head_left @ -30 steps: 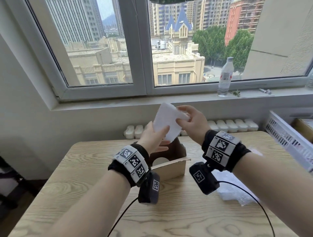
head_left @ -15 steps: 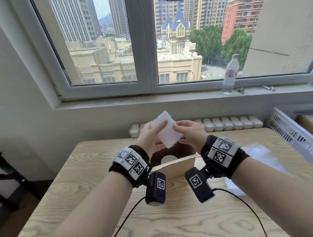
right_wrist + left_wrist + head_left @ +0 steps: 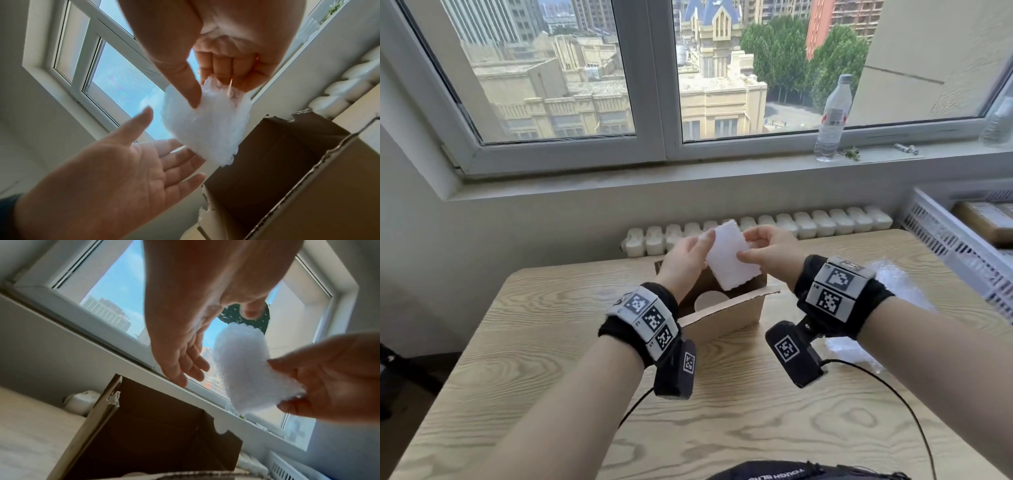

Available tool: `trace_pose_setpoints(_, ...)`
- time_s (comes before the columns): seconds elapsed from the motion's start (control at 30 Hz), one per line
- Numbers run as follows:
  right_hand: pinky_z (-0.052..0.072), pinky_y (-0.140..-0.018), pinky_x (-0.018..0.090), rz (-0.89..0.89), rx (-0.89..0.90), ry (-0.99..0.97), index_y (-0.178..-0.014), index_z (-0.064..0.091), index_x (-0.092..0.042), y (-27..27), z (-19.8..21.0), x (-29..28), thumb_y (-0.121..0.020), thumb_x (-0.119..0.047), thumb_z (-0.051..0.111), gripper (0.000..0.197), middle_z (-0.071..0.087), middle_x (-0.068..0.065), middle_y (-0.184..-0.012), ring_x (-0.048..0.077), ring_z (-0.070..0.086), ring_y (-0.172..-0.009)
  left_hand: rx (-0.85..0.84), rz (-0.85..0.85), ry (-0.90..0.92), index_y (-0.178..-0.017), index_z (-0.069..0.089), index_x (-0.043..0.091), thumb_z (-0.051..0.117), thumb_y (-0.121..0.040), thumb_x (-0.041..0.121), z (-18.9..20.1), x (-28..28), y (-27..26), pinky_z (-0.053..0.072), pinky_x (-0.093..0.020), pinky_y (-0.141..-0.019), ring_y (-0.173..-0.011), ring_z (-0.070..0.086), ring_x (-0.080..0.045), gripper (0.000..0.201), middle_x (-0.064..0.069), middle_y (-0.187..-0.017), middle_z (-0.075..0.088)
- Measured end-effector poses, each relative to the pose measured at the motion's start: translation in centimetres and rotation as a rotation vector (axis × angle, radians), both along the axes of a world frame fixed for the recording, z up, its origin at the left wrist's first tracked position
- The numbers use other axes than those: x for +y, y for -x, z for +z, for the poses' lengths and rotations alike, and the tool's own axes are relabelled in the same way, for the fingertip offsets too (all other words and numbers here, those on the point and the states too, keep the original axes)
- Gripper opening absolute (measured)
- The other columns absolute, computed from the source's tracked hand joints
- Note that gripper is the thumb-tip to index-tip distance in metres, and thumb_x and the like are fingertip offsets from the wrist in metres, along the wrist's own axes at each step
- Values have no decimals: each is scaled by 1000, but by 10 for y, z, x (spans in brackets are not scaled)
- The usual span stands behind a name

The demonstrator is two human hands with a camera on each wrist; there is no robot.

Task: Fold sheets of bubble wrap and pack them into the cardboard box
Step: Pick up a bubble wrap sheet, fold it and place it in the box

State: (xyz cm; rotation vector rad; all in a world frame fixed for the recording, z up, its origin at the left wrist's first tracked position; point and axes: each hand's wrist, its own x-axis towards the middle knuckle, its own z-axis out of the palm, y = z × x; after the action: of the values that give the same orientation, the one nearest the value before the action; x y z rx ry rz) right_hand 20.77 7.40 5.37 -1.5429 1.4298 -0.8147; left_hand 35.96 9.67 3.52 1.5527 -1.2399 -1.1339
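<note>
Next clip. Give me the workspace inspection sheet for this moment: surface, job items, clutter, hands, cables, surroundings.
Surface: light wood-grain table.
Job's things: folded bubble wrap held in the air above the open cardboard box; more loose bubble wrap sheets lie on the table to the right.
Clutter: nothing seen beyond the job's things on the table.
Grippers: right hand pinches the folded wrap with its fingers; left hand is open, fingers straight beside the wrap.
Cables: a black cable runs from each wrist camera across the table.
Surroundings: window with city view, water bottle on the sill, radiator behind the table, white crate at right.
</note>
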Motion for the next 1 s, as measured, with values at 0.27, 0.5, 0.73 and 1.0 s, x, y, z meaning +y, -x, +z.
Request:
trace_pose_setpoints(0.27,48,-65,22,-90,73,15,-113,56,-8,9,-18,-16,-84,-9,64,30,56,5,-99,18,55,-89,-1014,-295,-215,-121,55,11,38,-96,28,-68,2,20,48,-40,-90,-110,56,-31,35,-10,-122,56)
trace_pose_setpoints(0.5,39,-58,20,-88,149,69,-95,44,-18,12,-41,-22,-81,-12,64,25,49,-7,-74,8,48,-68,-1129,-271,-216,-120,49,13,59,-87,39,-92,8,23,46,-39,-86,-110,57,-29,43,-9,-119,55)
trace_pose_setpoints(0.73,41,-76,25,92,398,119,-79,64,-25,7,-59,-9,-87,-9,53,21,63,-1,-95,17,55,-90,-1136,-401,-274,-114,55,10,46,-90,6,-110,21,36,43,-32,-72,-103,62,-31,26,-11,-113,64)
trace_pose_setpoints(1.0,42,-88,35,282,1010,51,-113,59,-4,-4,-77,17,-86,-5,52,28,34,8,-129,27,40,-118,-1152,-414,-256,-120,50,11,41,-88,1,-117,35,44,39,-31,-71,-106,60,-31,35,-11,-116,60)
